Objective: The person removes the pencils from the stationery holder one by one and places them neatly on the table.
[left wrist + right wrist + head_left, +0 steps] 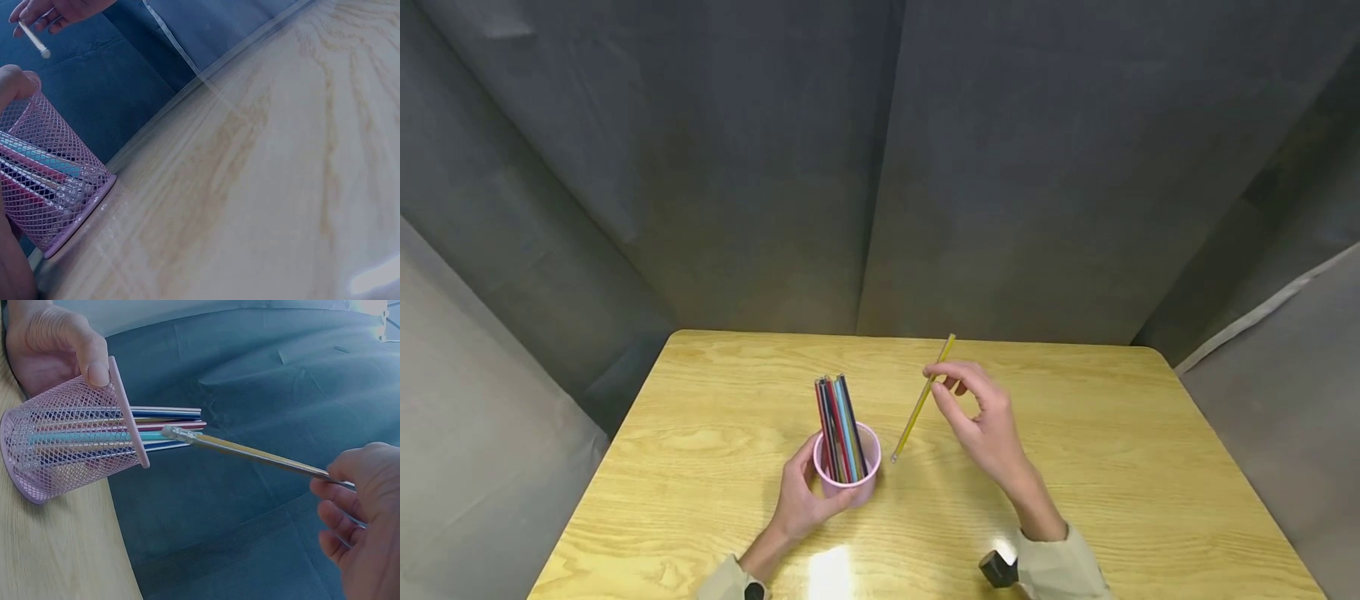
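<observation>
Yellow pencil (919, 407) held at 3 o'clock from the pink mesh cup (867, 492)

Clock directions are taken in the head view, with 12 o'clock at the far edge of the table (1112, 467). The yellow pencil is pinched narrowly, well up its length, by the thumb and fingertips of the right hand (992, 425). Its long axis is run from 1 o'clock to 7 o'clock, with the eraser end (893, 457) pointed to 7, down and toward the cup's side.

Between that end and the cup's rim a small gap is seen; no contact is shown. The relation judged to matter most is this offset: the mouth is placed at about 9 o'clock from the eraser end, and the axis is slanted. Whether the end is above rim height cannot be told surely.

The cup is gripped around its wall by the left hand (797, 504), from 8 o'clock, with the thumb laid across the 6 o'clock side. Inside it, several pencils (840, 429) are bunched, their tops leaned toward 11 o'clock. The yellow pencil's eraser end is nearer to the cup than the right hand is.
</observation>
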Tool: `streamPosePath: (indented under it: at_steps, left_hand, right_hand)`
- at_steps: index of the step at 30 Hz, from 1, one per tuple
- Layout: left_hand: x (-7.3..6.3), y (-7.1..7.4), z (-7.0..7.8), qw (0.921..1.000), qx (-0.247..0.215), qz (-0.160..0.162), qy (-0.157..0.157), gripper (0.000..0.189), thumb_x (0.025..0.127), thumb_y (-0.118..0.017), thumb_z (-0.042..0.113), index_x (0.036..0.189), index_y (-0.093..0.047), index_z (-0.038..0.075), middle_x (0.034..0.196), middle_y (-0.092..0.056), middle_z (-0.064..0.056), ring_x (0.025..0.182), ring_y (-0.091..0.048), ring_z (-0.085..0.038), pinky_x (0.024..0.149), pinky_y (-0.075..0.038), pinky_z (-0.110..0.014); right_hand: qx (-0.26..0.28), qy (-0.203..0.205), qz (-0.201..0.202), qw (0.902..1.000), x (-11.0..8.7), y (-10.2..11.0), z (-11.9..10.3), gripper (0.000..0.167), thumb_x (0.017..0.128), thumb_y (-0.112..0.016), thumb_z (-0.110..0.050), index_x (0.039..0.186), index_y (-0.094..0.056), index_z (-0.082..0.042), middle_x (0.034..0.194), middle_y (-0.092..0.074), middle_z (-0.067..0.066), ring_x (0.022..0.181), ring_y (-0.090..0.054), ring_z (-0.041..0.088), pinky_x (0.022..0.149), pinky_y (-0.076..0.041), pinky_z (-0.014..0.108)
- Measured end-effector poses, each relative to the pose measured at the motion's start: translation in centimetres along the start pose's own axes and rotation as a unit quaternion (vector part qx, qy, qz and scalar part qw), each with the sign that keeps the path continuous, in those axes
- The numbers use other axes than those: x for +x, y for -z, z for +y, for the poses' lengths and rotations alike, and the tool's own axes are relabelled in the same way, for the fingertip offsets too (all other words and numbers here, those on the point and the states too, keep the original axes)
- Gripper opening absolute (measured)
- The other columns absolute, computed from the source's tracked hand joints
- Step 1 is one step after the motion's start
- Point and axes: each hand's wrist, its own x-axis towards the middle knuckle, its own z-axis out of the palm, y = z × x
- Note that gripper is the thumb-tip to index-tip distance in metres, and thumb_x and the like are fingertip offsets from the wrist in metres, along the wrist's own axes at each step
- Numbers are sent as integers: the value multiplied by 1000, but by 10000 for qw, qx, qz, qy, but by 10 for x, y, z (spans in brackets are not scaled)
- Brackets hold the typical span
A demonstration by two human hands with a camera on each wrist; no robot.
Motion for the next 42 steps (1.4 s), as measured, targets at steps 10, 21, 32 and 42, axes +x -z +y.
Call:
streamPosePath:
  at_steps: [10,21,32,42]
  left_hand:
    - [1,1,-1,10000,60,20,-19,81,72,-90,6,146,-55,4,133,-68,-17,120,-66,-29,109,-53,-34]
    - [1,0,0,10000,44,33,74,83,72,-90,6,147,-54,4,134,-67,-18,122,-65,-28,110,-52,-34]
    - [2,0,-3,9999,120,50,85,83,71,-90,6,147,-55,6,135,-67,-16,122,-66,-27,109,-52,-35]
    - [2,1,-2,9999,-11,49,144,83,71,-90,5,147,-55,6,134,-67,-17,122,-66,-27,110,-52,-34]
  right_hand:
    - [-28,-113,-345,9993,-1,-6,10,24,92,-73,6,112,-76,-7,102,-76,4,89,-62,15,78,-52,28]
    - [-679,-473,-1005,9915,-11,-15,29,20,95,-74,-3,112,-75,-14,106,-76,-3,90,-60,13,72,-55,38]
    - [-795,-851,-1660,9792,-20,-26,45,21,95,-75,-5,116,-75,-9,102,-76,-1,87,-58,13,74,-53,29]
    - [-733,-1347,-1959,9686,-30,-37,58,19,95,-75,-7,114,-75,-11,99,-75,-1,82,-55,12,69,-55,39]
